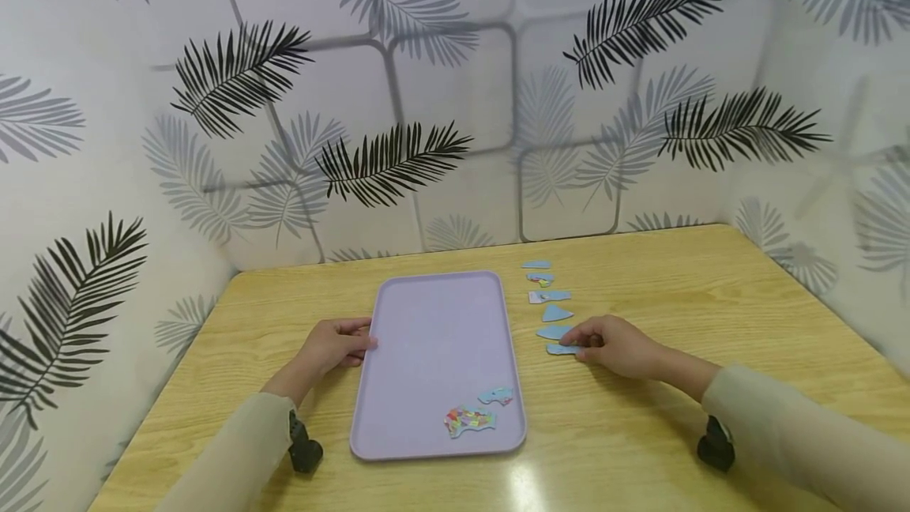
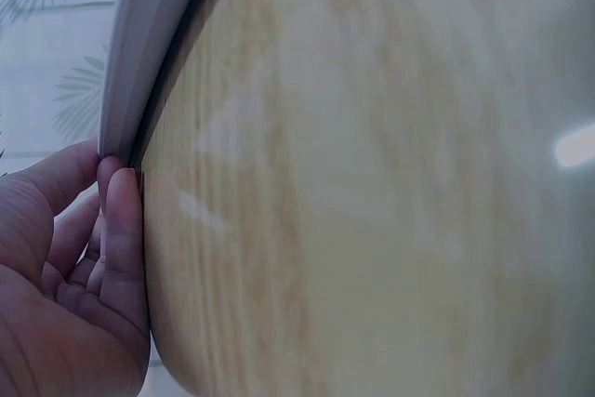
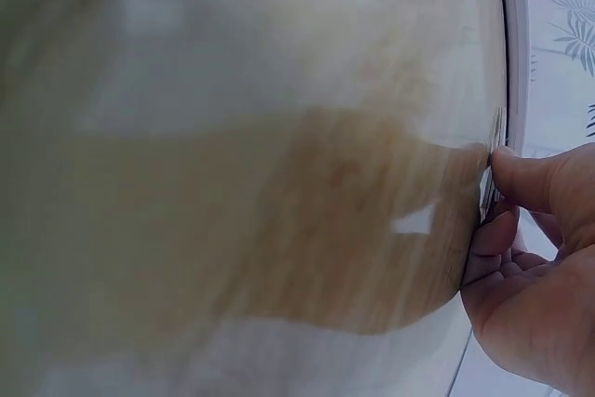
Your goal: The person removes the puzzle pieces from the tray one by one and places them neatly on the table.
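Note:
A lilac tray (image 1: 437, 338) lies on the table, and my left hand (image 1: 332, 348) grips its left rim with the thumb on the edge. The left wrist view shows that hand (image 2: 74, 267) with thumb and fingertips at the tray's rim (image 2: 153, 53). To the right of the tray, my right hand (image 1: 618, 348) pinches the nearest light blue puzzle piece (image 1: 560, 349) at its right end. In the right wrist view, the right hand's (image 3: 539, 248) thumb and finger are at the piece's thin edge (image 3: 491, 174). Another blue piece (image 1: 553, 332) lies just beyond, partly behind the fingers.
Several more flat pieces form a column going back, among them a triangular one (image 1: 556, 313) and a blue-and-white one (image 1: 549, 296). Inside the tray's near right corner lie a multicoloured piece (image 1: 469, 420) and a smaller blue one (image 1: 496, 396). A leaf-patterned wall (image 1: 469, 204) borders the wooden table (image 1: 682, 291).

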A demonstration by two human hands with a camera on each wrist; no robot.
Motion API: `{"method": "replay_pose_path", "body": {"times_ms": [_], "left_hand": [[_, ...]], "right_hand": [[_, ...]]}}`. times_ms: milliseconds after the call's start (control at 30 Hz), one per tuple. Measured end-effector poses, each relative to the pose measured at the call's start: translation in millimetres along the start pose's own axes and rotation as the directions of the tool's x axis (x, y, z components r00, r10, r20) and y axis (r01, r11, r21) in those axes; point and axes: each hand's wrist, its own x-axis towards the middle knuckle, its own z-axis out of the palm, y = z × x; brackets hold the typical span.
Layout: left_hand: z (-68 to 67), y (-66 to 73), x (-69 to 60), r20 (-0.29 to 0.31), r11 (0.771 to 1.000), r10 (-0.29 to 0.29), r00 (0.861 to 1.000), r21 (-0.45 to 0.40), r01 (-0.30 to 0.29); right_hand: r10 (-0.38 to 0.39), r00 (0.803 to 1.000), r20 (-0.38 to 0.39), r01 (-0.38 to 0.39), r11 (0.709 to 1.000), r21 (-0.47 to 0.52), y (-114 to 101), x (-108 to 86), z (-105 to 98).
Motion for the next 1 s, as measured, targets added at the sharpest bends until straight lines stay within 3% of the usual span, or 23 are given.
{"method": "replay_pose_path", "body": {"times_ms": [1000], "left_hand": [[0.3, 1.1, -0.9, 0.000, 1.000, -0.005, 1.000, -0.012, 0.005]], "right_hand": [[-0.008, 1.000, 0.006, 0.008, 1.000, 0.010, 1.4, -0.2, -0.5]]}}
